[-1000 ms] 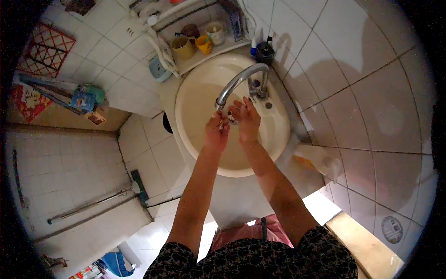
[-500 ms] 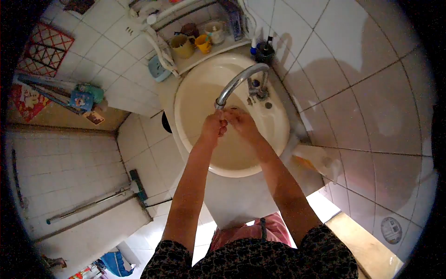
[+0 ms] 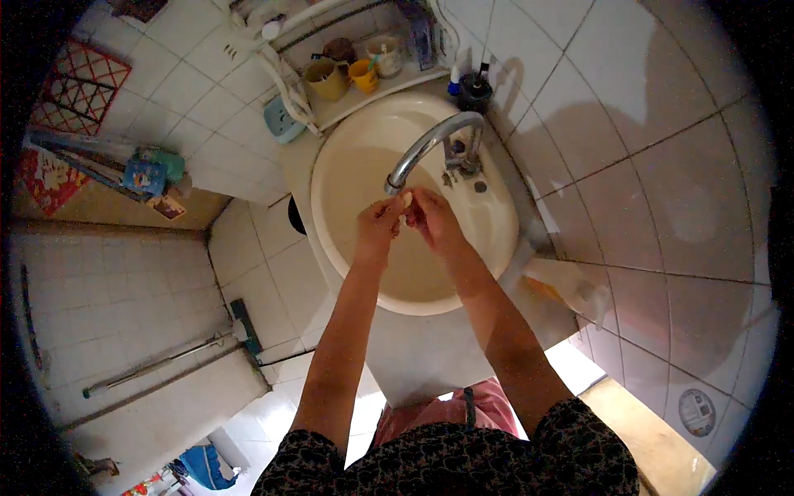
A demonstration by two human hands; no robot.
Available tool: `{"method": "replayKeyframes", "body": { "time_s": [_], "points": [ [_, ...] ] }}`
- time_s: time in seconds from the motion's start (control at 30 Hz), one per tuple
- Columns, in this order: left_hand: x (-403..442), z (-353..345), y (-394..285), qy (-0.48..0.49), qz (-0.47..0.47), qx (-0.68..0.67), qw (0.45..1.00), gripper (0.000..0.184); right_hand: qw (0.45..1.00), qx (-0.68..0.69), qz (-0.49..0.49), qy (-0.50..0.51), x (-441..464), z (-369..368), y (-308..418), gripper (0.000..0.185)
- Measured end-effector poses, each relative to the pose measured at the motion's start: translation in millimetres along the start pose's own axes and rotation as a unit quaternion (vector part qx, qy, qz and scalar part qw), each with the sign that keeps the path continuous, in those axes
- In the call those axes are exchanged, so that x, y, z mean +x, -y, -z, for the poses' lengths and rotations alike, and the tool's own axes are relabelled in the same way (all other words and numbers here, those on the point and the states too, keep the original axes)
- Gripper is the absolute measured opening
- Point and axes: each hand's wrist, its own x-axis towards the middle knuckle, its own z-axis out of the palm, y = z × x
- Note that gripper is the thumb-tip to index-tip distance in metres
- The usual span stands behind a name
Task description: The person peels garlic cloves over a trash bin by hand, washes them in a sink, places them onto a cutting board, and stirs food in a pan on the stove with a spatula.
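Over the cream washbasin (image 3: 331,240), just below the outlet of the curved chrome tap (image 3: 438,136), both hands come together. My left hand (image 3: 378,230) has its fingers bent inward and closed. Against it, my right hand (image 3: 432,217) is closed too, its fingertips meeting those of the left. A small pale thing (image 3: 406,199) shows between the fingertips; its kind is too small to tell. Fingers partly hide it. Whether water runs from the tap is not clear.
A shelf behind the basin carries a tan mug (image 3: 326,80), a yellow cup (image 3: 362,76) and a clear cup (image 3: 385,58). A dark bottle (image 3: 475,89) stands by the tap. A blue soap dish (image 3: 283,120) hangs left; a translucent bottle (image 3: 566,288) sits right.
Both hands have drawn slightly down and away from the tap's outlet. The fingertips have turned upward, and the small pale thing now shows between them.
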Motion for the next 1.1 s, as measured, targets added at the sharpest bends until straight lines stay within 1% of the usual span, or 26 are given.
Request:
{"method": "replayKeyframes", "body": {
  "time_s": [0.07,0.1,0.17,0.2,0.27,0.3,0.37,0.4,0.47,0.5,0.57,0.6,0.67,0.7,0.77,0.8,0.87,0.9,0.97,1.0,1.07,1.1],
  "points": [
    [-0.7,-2.6,-2.3,-0.098,-0.064,0.117,0.986,0.023,0.997,-0.043,0.052,0.037,-7.2,-17.3,6.7,0.023],
    [-1.5,-2.2,-3.9,-0.098,-0.064,0.117,0.986,0.023,0.997,-0.043,0.052,0.037,-8.9,-18.6,7.8,0.023],
    [-3.8,-0.1,-7.8,-0.096,-0.085,0.201,0.971,0.02,0.999,-0.007,0.033,0.011,-11.0,-21.8,10.0,0.022],
    [-6.2,-1.3,-11.0,-0.097,-0.085,0.202,0.971,0.02,0.999,-0.007,0.033,0.011,-8.6,-18.5,7.2,0.022],
    [-11.2,-4.6,-15.9,-0.102,-0.1,0.256,0.956,0.019,1.0,0.014,0.022,-0.005,-0.2,-5.6,-3.2,0.021],
    [-10.4,-3.3,-11.9,-0.102,-0.1,0.256,0.956,0.019,1.0,0.014,0.021,-0.005,1.9,-3.0,-4.4,0.021],
    [-6.1,0.2,0.3,-0.101,-0.211,0.25,0.94,0.017,0.999,0.043,0.005,0.006,5.2,1.9,-7.4,0.021],
    [-4.9,1.1,1.8,-0.101,-0.211,0.25,0.94,0.017,0.999,0.043,0.004,0.006,2.6,-2.9,-4.4,0.021],
    [-2.3,3.1,4.8,-0.109,-0.362,0.353,0.856,0.013,0.999,-0.019,0.033,-0.016,-3.4,-12.2,1.1,0.032],
    [-4.2,2.0,1.0,-0.11,-0.362,0.353,0.856,0.013,0.999,-0.019,0.032,-0.016,-2.8,-11.0,0.6,0.032],
    [-8.4,-1.0,-6.1,-0.105,-0.377,0.398,0.83,0.006,0.996,-0.053,-0.006,-0.074,-1.2,-7.2,0.9,0.02],
    [-8.2,-1.1,-6.1,-0.105,-0.377,0.398,0.83,0.006,0.996,-0.053,-0.007,-0.074,-0.2,-6.3,0.7,0.02],
    [-8.1,-1.4,-5.8,-0.11,-0.35,0.42,0.83,0.005,0.996,-0.08,0.02,-0.017,1.1,-4.5,-0.2,0.02],
    [-7.3,-1.9,-4.9,-0.11,-0.35,0.42,0.83,0.005,0.996,-0.08,0.02,-0.017,0.7,-5.7,-0.4,0.02],
    [-4.5,-3.5,-1.7,-0.147,-0.251,0.315,0.904,0.003,0.992,-0.105,0.066,0.02,0.2,-9.1,-1.5,0.027],
    [-1.8,-2.3,2.7,-0.147,-0.251,0.315,0.904,0.003,0.992,-0.105,0.066,0.02,-0.5,-11.5,-1.3,0.027],
    [3.3,1.1,11.8,-0.157,-0.255,0.259,0.919,0.01,0.994,-0.048,0.079,-0.057,-2.0,-15.7,-0.9,0.025],
    [1.4,0.8,11.9,-0.157,-0.254,0.259,0.919,0.01,0.994,-0.048,0.079,-0.057,-2.7,-16.1,-0.4,0.025],
    [-3.7,0.5,12.7,-0.083,-0.156,0.275,0.945,0.02,0.991,-0.029,0.079,-0.1,-4.0,-17.0,0.5,0.016],
    [-0.9,1.7,17.2,-0.083,-0.156,0.276,0.945,0.02,0.991,-0.028,0.079,-0.1,-3.2,-14.7,-1.5,0.016],
    [8.0,3.4,27.5,-0.054,-0.144,0.22,0.963,0.026,0.992,-0.039,0.095,-0.074,-0.9,-9.9,-4.7,0.016],
    [9.1,2.5,27.5,-0.054,-0.143,0.219,0.964,0.026,0.992,-0.039,0.095,-0.075,0.1,-7.6,-6.3,0.016]
  ]
}}
